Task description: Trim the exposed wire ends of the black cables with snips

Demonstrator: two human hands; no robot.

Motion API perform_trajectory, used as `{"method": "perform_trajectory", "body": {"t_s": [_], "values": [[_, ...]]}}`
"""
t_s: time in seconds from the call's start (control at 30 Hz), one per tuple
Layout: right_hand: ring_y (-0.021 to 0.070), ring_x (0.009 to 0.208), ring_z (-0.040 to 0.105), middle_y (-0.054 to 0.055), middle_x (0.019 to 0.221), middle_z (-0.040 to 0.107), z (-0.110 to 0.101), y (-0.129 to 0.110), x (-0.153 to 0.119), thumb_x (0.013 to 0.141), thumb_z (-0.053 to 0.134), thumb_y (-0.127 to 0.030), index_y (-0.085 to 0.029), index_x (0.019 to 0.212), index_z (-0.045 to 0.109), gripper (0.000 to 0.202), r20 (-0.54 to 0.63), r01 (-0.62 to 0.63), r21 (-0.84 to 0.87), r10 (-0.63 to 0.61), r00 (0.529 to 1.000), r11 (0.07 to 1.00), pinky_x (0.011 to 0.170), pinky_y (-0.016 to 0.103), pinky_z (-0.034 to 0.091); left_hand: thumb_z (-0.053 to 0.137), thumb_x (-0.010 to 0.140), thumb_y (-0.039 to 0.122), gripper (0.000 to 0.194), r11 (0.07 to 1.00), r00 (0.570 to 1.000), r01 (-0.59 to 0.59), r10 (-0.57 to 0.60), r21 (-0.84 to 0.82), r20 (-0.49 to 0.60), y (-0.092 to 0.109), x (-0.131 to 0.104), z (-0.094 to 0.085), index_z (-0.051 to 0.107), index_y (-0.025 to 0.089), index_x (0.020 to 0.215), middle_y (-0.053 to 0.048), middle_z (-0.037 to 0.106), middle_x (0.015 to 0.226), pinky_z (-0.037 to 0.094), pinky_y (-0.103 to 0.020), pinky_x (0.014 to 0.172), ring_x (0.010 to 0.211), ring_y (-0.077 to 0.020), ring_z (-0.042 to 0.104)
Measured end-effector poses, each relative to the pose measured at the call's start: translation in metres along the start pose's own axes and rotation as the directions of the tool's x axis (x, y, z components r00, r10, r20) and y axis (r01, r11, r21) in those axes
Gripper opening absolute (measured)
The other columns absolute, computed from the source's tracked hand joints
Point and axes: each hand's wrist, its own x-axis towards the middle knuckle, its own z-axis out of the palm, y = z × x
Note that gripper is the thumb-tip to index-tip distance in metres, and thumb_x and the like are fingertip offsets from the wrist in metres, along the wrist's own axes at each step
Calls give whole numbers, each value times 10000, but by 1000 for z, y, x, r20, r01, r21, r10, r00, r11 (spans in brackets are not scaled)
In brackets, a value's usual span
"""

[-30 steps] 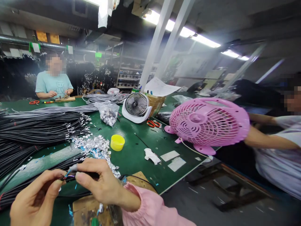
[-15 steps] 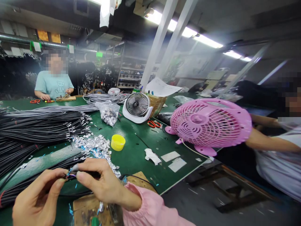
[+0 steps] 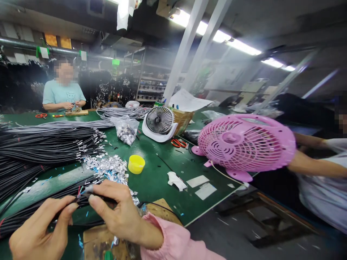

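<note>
Between my two hands is the stripped end of a black cable, its thin coloured wires [image 3: 79, 191] in red, green and blue sticking up. My left hand [image 3: 40, 227] pinches the cable just below these wires with thumb and forefinger. Thumb and fingertips of my right hand [image 3: 121, 213] close around the wires from the other side, a grey covering on one fingertip. Something dark shows under the right palm, too hidden to name. Behind the hands lies a bundle of black cables [image 3: 54, 195]. Below the right hand is a worn wooden block [image 3: 94, 240].
Foil scraps [image 3: 111, 166] lie beside a yellow cup [image 3: 136, 164]. Farther back are a small white fan [image 3: 159, 122], orange-handled scissors [image 3: 179, 143] and a bag of parts [image 3: 126, 131]. A pink fan [image 3: 244, 144] stands at the right. One co-worker [image 3: 63, 95] sits opposite, another [image 3: 322, 173] at right.
The coloured wires now stand up and fan out between my fingertips. My left hand has shifted slightly left and down. The co-worker opposite has brought both hands together.
</note>
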Motion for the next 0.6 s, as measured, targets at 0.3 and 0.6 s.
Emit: {"method": "perform_trajectory", "body": {"t_s": [0.3, 0.6], "values": [[154, 623, 590, 28, 728, 679, 0, -3, 3, 983, 609, -362, -208, 876, 780, 254, 18, 84, -93, -82, 996, 992, 567, 258, 484, 596, 870, 613, 410, 975, 960, 220, -210, -38, 185, -10, -3, 9, 688, 260, 683, 38, 576, 473, 465, -230, 451, 493, -160, 588], [130, 550, 485, -2, 619, 586, -2, -14, 11, 984, 581, -310, -200, 670, 668, 344, 38, 124, -141, -119, 992, 982, 500, 251, 381, 539, 890, 677, 600, 915, 859, 332, -193, -229, 474, 6, 30, -3, 586, 233, 488, 42, 458, 405, 341, -191, 319, 358, -102, 415]]}}
